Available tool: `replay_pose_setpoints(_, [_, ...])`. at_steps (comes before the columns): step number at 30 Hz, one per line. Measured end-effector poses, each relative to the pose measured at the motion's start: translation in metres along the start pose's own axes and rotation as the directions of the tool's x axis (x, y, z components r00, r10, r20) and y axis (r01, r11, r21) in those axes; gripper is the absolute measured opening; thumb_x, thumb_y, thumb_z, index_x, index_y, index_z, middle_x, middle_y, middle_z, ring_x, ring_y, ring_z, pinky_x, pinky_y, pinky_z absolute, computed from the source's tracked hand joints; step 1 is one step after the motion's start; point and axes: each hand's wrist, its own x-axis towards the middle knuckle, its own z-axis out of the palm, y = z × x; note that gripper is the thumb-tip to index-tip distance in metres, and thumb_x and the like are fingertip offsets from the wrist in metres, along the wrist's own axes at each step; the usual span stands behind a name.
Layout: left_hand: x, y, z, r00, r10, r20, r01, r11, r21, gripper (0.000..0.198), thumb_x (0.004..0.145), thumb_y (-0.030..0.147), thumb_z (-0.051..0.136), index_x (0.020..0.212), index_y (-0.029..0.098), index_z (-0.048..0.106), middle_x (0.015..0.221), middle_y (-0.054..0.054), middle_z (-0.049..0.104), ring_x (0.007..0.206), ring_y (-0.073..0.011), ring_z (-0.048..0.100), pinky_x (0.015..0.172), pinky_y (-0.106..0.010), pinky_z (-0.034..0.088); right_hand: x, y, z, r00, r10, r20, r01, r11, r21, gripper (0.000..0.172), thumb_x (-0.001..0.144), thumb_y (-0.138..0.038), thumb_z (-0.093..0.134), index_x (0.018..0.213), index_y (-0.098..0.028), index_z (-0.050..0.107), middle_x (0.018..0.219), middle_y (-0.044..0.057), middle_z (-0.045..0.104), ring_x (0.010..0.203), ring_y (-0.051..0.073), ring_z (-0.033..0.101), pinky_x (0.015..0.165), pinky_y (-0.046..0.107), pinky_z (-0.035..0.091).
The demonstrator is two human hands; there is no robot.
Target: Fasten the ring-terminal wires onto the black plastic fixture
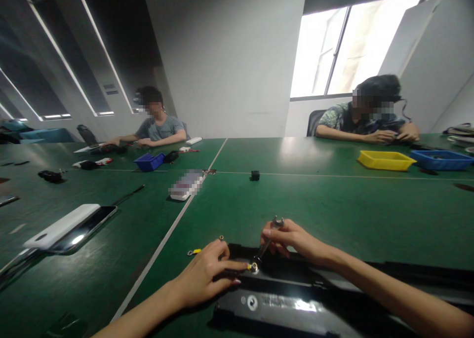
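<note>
A combination wrench [264, 246] is gripped in my right hand [287, 237]. Its open-ended jaw points up past my fingers, and its lower end is beside a brass-coloured nut [254, 266] on a long black panel [285, 291]. My left hand [207, 269] rests at the panel's left end with fingers apart. Its index finger stretches out to a yellow-sleeved terminal [249, 267] at the nut. Behind my left hand lies another yellow-sleeved ring terminal [196, 251], and a small brass ring [221, 238] shows above the knuckles.
On the green table [229, 209] are a phone [87, 229] beside a white case [62, 224], a white device [187, 185] and a small black cube [255, 175]. Blue [149, 162] and yellow [386, 161] bins stand farther back. Two people sit across the table.
</note>
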Motion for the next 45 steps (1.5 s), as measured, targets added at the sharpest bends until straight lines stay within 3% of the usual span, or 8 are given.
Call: replay_pose_setpoints(45, [0.0003,-0.0018,0.0012,1.000,0.004,-0.002,-0.004,1.000,-0.009,0.033,0.089,0.031,0.054,0.122,0.032,0.053,0.090,-0.003,0.045,0.083,-0.0173,0.045,0.075,-0.030,0.040,0.0002,0.0004,-0.0003,1.000,-0.023,0.005,0.023,1.000,-0.011,0.038,0.081,-0.047,0.052,0.073,-0.011,0.061,0.052,-0.002,0.050,0.040,0.007,0.039,0.039,0.021,0.029])
